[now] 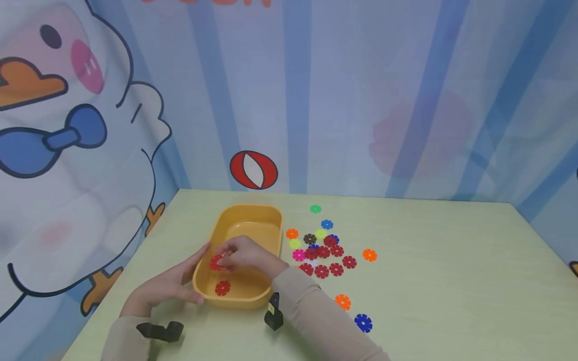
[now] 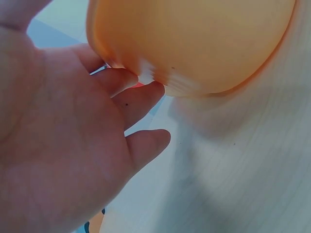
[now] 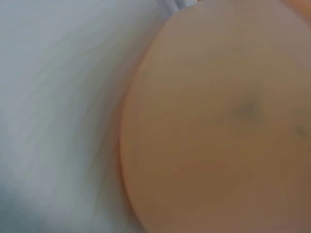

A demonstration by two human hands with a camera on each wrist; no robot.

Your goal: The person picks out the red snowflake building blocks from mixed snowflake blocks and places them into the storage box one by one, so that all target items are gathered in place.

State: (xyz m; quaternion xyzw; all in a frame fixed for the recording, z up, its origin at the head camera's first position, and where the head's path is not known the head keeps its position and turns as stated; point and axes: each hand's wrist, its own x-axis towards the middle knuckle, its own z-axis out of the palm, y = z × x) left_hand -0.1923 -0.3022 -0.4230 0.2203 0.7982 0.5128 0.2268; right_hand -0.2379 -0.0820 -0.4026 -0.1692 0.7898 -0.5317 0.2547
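Over the near half of the yellow tray [image 1: 235,303], toward its left wall, a red disc [image 1: 215,263] is pinched between the thumb and fingertips of the right hand [image 1: 246,253], with hardly any gap left between them. Whether the disc is touching the tray floor or is held just above it cannot be told; the grip is not shown in the right wrist view. Nearer the person, a second red disc [image 1: 223,285] is seen lying flat on the tray floor, apart from the fingers. By the left hand [image 1: 164,286], spread with its fingers nearly straight, the tray is touched at its near left corner and along the left wall; no disc is seen in it.

The tray's long axis is pointed away from the person, its far end leaning slightly right. Just beyond its right wall, a loose cluster of dark red discs [image 1: 323,252] is spread on the table [image 1: 451,271], mixed with other colours. As judged from this layout, the next move depends most on that wall: it is crossed by the right forearm, with the held disc on one side and the cluster on the other. The cluster is placed to the right of the right hand, which is much the nearer of the two.
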